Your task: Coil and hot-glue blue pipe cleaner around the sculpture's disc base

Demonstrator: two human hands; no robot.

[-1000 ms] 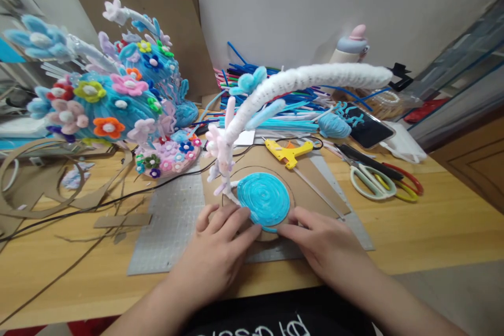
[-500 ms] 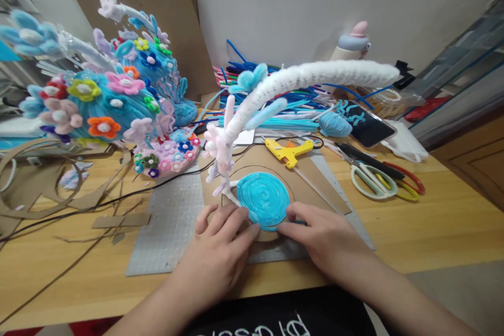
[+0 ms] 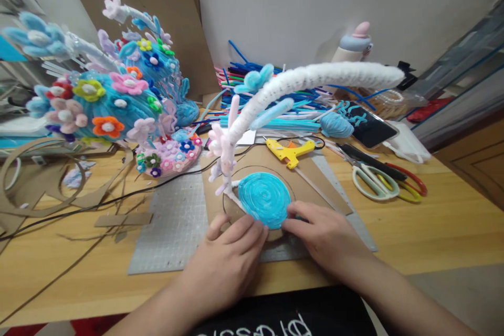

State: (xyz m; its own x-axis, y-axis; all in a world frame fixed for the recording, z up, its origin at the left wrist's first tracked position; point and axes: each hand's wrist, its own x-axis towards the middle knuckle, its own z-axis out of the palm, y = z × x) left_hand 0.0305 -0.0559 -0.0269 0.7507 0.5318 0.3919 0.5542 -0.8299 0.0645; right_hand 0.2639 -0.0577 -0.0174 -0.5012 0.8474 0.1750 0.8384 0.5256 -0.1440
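A flat round disc of coiled blue pipe cleaner lies on a cardboard sheet marked with a drawn curve. My left hand bends its fingers onto the disc's lower-left edge, fingertips pressed together. At the lower-right edge, my right hand pinches the blue pipe cleaner between thumb and fingers; most of that strand is hidden. From the disc's left side rises a white wrapped stem, arching to the right. It carries pink petals low down and a blue flower higher up.
A yellow glue gun lies behind the disc. Scissors and red-and-yellow-handled pliers are at right. Flower-covered blue pieces stand at left, near cardboard offcuts. Bundled pipe cleaners and a phone lie behind.
My left hand has slid slightly right along the disc's lower edge, its fingers now closer to my right hand. The right hand keeps its pinch. The whole view has shifted a little.
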